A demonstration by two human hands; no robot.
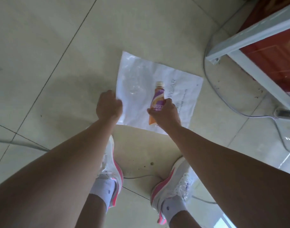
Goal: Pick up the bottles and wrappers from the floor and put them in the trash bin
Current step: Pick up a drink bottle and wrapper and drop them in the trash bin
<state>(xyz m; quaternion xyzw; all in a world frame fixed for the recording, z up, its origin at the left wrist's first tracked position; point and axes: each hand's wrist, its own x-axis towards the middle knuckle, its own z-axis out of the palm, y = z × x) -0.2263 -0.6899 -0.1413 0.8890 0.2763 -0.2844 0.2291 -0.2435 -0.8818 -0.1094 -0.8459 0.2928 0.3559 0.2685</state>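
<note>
A large clear-white plastic wrapper (157, 83) lies flat on the tiled floor in front of my feet. On it lies a small purple and orange bottle (158, 99) with a white cap, its cap pointing away from me. My right hand (164, 112) is closed around the bottle's lower half. My left hand (108, 105) is at the wrapper's left edge with its fingers curled down; whether it grips the edge is hidden by the hand itself. No trash bin is in view.
A white metal frame (249, 35) with a red panel stands at the upper right. Grey cables (211, 83) curve across the floor on the right and run under my white and pink shoes (111, 167). A round beige patch sits between my feet.
</note>
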